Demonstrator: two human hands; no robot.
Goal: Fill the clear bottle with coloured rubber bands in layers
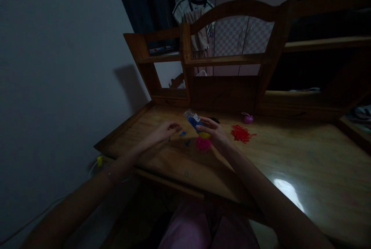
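In my right hand (213,130) is a small clear plastic packet (191,119) with blue contents and a white label, tilted up and to the left. Something yellow (204,135) shows under the fingers; whether it belongs to the packet I cannot tell. My left hand (171,128) is over the table to the left, smeared by motion, fingers bent. Close to it lie small blue pieces (182,133), with another blue piece (188,142) nearer to me. A pink heap of thin strands or bands (203,144) sits below my right hand.
To the right, a red heap of strands or bands (241,133) lies on the wooden table (290,144). Behind it is a purple round item with a loop (247,118). A thin ring (186,174) lies near the front edge. Wooden shelving (228,63) borders the back, a wall (72,67) the left.
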